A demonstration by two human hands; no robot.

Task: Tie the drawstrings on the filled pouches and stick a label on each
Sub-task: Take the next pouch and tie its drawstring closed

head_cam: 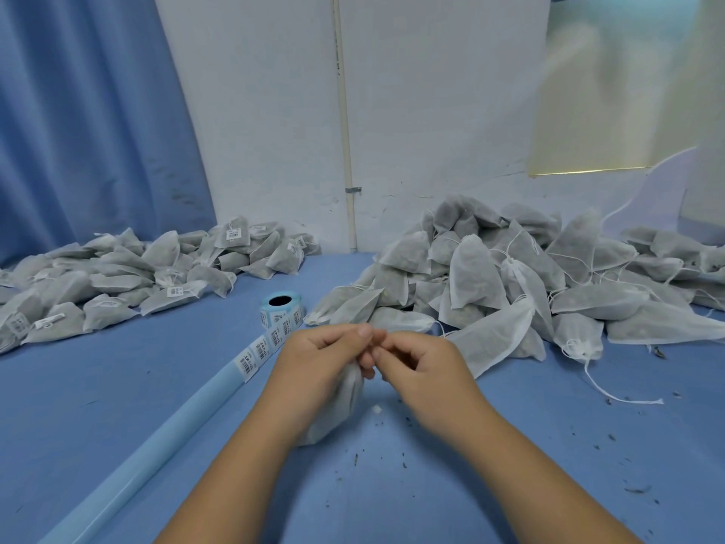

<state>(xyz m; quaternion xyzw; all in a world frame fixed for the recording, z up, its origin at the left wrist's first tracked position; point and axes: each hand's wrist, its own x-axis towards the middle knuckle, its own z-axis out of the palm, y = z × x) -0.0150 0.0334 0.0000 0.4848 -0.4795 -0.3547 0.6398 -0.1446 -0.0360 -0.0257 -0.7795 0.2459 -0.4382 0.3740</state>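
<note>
A filled white mesh pouch (341, 406) hangs under my left hand (321, 359), which grips its gathered neck. My right hand (423, 367) meets the left at the pouch top, fingers curled and pinching at the drawstring there; the string itself is mostly hidden by my fingers. A label roll (280, 306) with a blue core stands just beyond my hands, and its strip of barcode labels (261, 347) trails toward me on light blue backing (157, 453).
A heap of unlabelled filled pouches (529, 276) with loose strings lies at the right. A spread of labelled pouches (129, 276) covers the back left. The blue tabletop (431, 484) has dark crumbs scattered on it. A blue curtain and white wall stand behind.
</note>
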